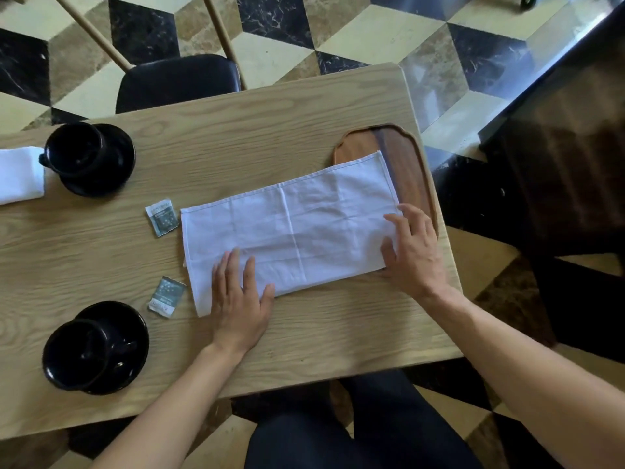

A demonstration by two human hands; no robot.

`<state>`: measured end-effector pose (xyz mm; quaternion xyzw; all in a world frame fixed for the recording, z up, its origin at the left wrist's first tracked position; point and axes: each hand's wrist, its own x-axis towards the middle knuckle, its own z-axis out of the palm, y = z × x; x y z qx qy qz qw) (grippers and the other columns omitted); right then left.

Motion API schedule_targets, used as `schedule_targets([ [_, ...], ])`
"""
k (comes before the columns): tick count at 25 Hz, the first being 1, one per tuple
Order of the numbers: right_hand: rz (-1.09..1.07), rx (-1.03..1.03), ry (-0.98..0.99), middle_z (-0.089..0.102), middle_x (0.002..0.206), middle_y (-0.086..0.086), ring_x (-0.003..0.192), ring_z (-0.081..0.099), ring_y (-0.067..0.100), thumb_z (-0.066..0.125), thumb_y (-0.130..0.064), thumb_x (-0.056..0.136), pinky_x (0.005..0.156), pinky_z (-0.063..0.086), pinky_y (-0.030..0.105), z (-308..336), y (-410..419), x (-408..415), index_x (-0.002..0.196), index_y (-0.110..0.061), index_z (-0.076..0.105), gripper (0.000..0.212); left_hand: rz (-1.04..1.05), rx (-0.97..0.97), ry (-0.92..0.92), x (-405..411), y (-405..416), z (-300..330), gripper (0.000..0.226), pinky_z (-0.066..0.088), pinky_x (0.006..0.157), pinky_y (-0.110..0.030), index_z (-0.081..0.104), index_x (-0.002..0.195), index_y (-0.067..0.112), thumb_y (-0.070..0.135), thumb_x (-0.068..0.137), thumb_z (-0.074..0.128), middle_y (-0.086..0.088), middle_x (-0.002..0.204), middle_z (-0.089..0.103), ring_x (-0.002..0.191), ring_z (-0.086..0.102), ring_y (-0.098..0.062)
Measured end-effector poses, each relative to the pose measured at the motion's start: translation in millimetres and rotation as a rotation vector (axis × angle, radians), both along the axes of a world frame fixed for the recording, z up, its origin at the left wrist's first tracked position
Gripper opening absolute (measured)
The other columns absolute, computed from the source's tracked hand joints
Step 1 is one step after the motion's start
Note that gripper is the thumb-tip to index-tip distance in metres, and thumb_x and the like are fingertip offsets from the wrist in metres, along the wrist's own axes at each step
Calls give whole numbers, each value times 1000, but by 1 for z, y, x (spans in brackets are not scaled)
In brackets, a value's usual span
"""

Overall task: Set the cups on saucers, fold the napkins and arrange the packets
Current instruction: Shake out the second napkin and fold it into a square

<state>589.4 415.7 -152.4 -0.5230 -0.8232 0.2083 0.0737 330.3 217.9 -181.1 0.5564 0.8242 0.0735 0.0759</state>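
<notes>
A white napkin (287,228), folded into a long strip, lies across the middle of the wooden table (304,106). Its right end rests on a wooden tray (411,157). My left hand (240,296) lies flat on the napkin's near left part, fingers spread. My right hand (414,252) presses on its near right corner, fingers apart. Two black cups stand on black saucers: one at the far left (76,154), one at the near left (77,353). Two small packets lie left of the napkin, one farther (162,217) and one nearer (166,298). A second folded white napkin (20,174) sits at the left edge.
A black chair (176,81) stands at the table's far side. A dark cabinet (558,164) is to the right. The floor has a cube-pattern tiling. My legs are under the table's near edge.
</notes>
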Motion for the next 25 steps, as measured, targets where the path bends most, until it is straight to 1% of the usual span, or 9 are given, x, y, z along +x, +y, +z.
schedule_targets([
  [2, -247, 5, 3, 53, 128, 14, 116, 47, 34, 59, -18, 94, 98, 39, 44, 7, -8, 13, 126, -10, 60, 33, -170, 117, -26, 42, 28, 9, 40, 40, 104, -50, 65, 121, 3, 26, 89, 62, -22, 127, 59, 117, 56, -43],
  [5, -363, -55, -39, 56, 114, 12, 104, 47, 31, 60, -23, 96, 90, 40, 42, 15, -18, 25, 119, -11, 63, 26, -415, 209, -127, 110, 78, 24, 18, 43, 81, -41, 72, 101, 12, 12, 83, 69, -9, 100, 64, 90, 61, -32],
  [9, -311, -179, 77, 65, 97, 7, 93, 56, 26, 58, -20, 94, 84, 47, 42, 20, -19, 25, 108, -13, 68, 18, -450, 163, -142, 162, 120, 31, 12, 45, 71, -42, 70, 91, 10, 6, 80, 69, -8, 91, 64, 82, 60, -32],
  [14, -638, -533, 317, 72, 91, -7, 88, 67, 9, 70, -19, 83, 82, 52, 26, 20, -5, 30, 109, -19, 76, 26, -376, 51, -242, 165, 136, 35, 14, 48, 73, -46, 70, 96, 10, 15, 84, 71, -9, 91, 63, 85, 58, -34],
  [16, -714, -736, 442, 73, 87, -6, 79, 66, 9, 71, -17, 79, 69, 53, 23, 21, -3, 31, 95, -18, 79, 18, -370, 53, -253, 166, 133, 37, 17, 50, 71, -47, 70, 95, 8, 18, 81, 74, -11, 88, 63, 82, 58, -34],
  [18, -660, -859, 576, 63, 69, -2, 62, 50, 16, 66, -11, 77, 48, 36, 19, 27, -4, 28, 73, -12, 72, 7, -331, 102, -279, 168, 131, 42, 13, 51, 67, -46, 69, 88, 6, 14, 80, 76, -12, 81, 63, 76, 59, -35],
  [19, -630, -885, 643, 59, 69, 2, 63, 45, 18, 65, -9, 77, 47, 33, 19, 31, -3, 27, 77, -10, 69, 4, -293, 142, -302, 168, 130, 45, 11, 51, 64, -45, 69, 86, 6, 12, 80, 76, -12, 78, 63, 73, 60, -34],
  [22, -535, -897, 827, 69, 83, 2, 70, 58, 9, 60, -4, 86, 59, 48, 19, 40, 5, 27, 119, -26, 63, 40, -166, 234, -363, 164, 128, 58, 7, 48, 59, -40, 67, 81, 8, 10, 86, 72, -9, 74, 62, 70, 60, -30],
  [25, -121, -725, 730, 64, 65, -8, 59, 57, 1, 47, 2, 88, 59, 45, 11, 46, 16, 27, 126, -28, 65, 51, -55, 308, -421, 156, 120, 78, 12, 46, 58, -41, 63, 76, 7, 9, 88, 66, -6, 72, 58, 66, 57, -25],
])
